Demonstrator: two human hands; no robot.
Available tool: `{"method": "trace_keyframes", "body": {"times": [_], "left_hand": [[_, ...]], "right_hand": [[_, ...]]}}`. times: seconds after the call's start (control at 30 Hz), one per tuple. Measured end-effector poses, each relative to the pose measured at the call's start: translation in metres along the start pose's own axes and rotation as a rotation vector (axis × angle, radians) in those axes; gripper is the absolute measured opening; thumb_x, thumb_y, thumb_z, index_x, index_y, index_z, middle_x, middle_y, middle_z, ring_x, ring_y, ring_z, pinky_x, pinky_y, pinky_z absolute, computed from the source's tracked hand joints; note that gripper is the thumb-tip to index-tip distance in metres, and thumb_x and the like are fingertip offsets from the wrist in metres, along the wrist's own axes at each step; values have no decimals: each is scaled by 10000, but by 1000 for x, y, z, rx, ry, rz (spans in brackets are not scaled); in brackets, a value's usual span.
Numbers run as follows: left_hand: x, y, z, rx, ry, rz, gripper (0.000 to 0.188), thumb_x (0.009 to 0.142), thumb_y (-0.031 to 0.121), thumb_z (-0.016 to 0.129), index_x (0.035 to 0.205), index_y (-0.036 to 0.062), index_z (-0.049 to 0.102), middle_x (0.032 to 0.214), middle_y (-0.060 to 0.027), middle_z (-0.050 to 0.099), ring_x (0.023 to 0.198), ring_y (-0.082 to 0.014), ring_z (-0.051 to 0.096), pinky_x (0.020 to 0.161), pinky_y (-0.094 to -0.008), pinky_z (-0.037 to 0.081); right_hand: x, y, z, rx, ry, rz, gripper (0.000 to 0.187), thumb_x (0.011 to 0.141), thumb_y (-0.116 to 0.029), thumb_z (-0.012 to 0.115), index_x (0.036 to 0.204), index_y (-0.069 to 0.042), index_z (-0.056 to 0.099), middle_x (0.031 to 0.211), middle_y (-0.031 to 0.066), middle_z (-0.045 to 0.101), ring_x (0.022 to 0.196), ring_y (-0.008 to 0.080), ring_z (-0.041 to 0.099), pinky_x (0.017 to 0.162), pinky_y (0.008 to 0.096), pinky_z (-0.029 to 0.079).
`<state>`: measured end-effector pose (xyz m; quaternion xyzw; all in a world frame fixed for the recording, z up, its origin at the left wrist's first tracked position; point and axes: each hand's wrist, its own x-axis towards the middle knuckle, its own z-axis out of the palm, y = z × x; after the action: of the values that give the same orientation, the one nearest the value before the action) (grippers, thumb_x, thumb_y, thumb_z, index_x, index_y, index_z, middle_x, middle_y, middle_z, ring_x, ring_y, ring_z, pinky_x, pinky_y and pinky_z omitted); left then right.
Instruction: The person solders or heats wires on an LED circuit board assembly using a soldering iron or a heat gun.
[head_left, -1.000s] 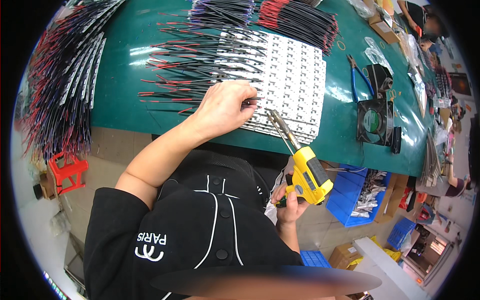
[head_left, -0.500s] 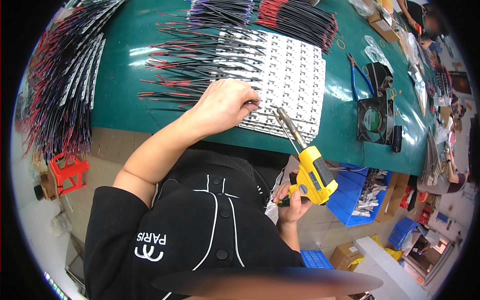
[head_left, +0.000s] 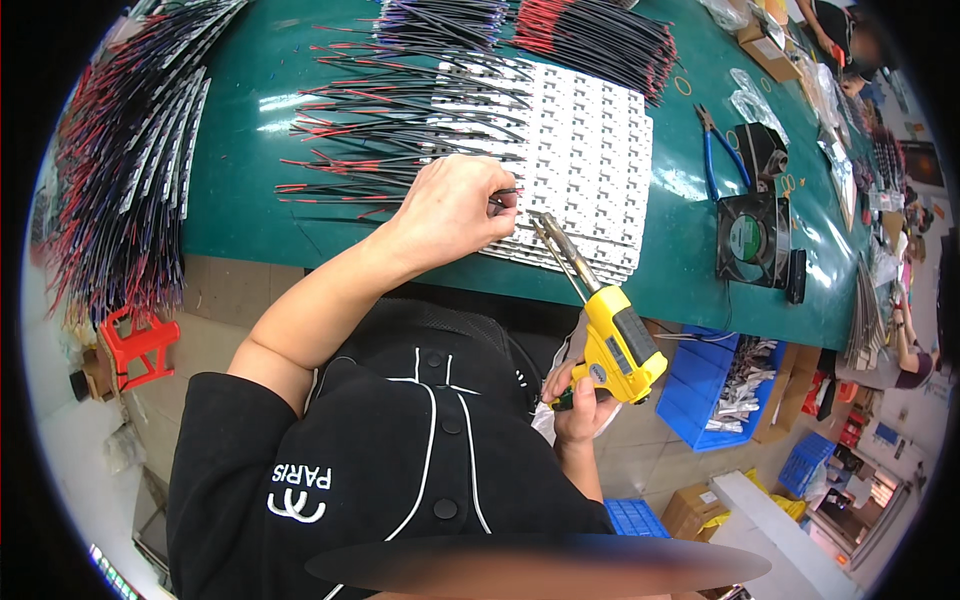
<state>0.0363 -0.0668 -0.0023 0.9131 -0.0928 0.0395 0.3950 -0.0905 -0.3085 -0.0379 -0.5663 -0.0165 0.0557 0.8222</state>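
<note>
My right hand (head_left: 580, 408) is wrapped round the grip of a yellow soldering gun (head_left: 622, 345). Its metal tip points up and left, over the lower part of a stack of white boards (head_left: 590, 150) and close to my left fingers. My left hand (head_left: 452, 208) is closed in a pinch on a thin black wire (head_left: 503, 200) at the boards' lower left part; much of that wire is hidden by the fingers. Rows of black wires with red ends (head_left: 350, 125) stick out leftward from the boards.
On the green table (head_left: 260, 180) lie wired strips (head_left: 140, 150) at left and wire bundles (head_left: 600, 45) behind. Blue-handled pliers (head_left: 722, 160) and a black fan (head_left: 752, 240) are at right. Below stand a blue crate (head_left: 690, 390) and a red stool (head_left: 140, 345). Other people work at far right.
The soldering gun has moved slightly left and up, bringing its tip nearer my left fingers. My left hand has shifted only a little, still pinching the wire.
</note>
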Motion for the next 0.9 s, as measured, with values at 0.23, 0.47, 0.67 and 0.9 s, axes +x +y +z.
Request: {"method": "trace_keyframes", "body": {"times": [0.23,0.47,0.67,0.9], "left_hand": [[0,0,0,9,-14,-32,123,664,94,651,739,-3,640,664,-108,594,575,-206,600,573,-315,474],[1,0,1,14,-15,-25,123,663,98,652,736,-1,637,674,-106,601,587,-218,610,576,-324,479],[1,-2,2,43,-2,14,110,666,98,654,726,9,631,666,-101,592,595,-231,604,575,-333,477],[4,-3,-4,-24,-33,21,113,670,100,659,727,9,625,664,-103,589,587,-243,588,571,-326,466]], "right_hand": [[0,1,-2,-40,0,31,360,864,-43,463,1206,47,399,650,97,516,511,146,501,483,264,464],[-3,3,-8,-204,-59,-53,410,874,-49,498,1257,40,382,674,95,522,525,144,504,492,262,463],[5,-12,4,-130,89,0,565,851,-214,554,1248,130,345,598,93,491,446,160,471,423,264,418],[2,-10,-1,-95,49,4,410,862,-201,545,1122,86,411,593,109,487,448,175,470,421,278,417]]}}
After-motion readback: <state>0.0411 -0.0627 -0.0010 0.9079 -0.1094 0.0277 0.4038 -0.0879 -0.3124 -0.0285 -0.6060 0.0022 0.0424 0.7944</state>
